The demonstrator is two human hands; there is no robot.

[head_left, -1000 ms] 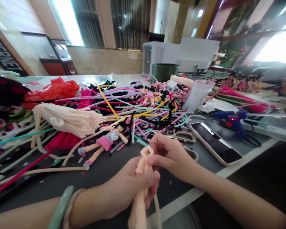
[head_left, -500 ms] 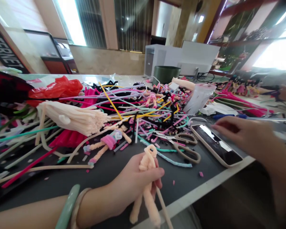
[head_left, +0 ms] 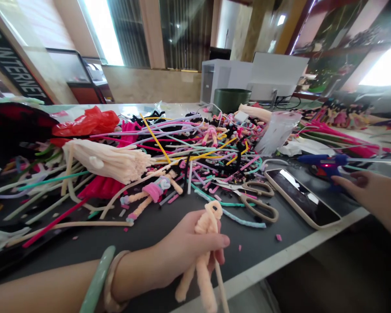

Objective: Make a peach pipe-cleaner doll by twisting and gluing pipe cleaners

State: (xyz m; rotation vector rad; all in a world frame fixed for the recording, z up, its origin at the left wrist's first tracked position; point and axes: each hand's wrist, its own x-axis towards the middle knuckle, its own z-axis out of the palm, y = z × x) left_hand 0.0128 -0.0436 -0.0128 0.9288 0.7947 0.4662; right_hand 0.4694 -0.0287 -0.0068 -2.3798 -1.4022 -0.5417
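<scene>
My left hand (head_left: 185,250) is closed round a peach pipe-cleaner figure (head_left: 204,243) with a looped head and two dangling legs, held over the near edge of the dark table (head_left: 143,234). My right hand (head_left: 365,187) stretches out to the right, fingers extended, its tips just short of a blue glue gun (head_left: 324,164) with a red light. Between the hands lie scissors (head_left: 250,195) and a phone (head_left: 301,202) with a dark screen.
A tangled heap of coloured pipe cleaners (head_left: 189,148) covers the table's middle. A peach bundle (head_left: 111,163), a finished doll in pink (head_left: 151,193), a red plastic bag (head_left: 87,121), a clear plastic bag (head_left: 276,130) and a green bin (head_left: 231,99) lie around it.
My right hand let go of the figure and swung right, past the phone, to the glue gun. The left hand kept hold of the figure, which now hangs with its legs down.
</scene>
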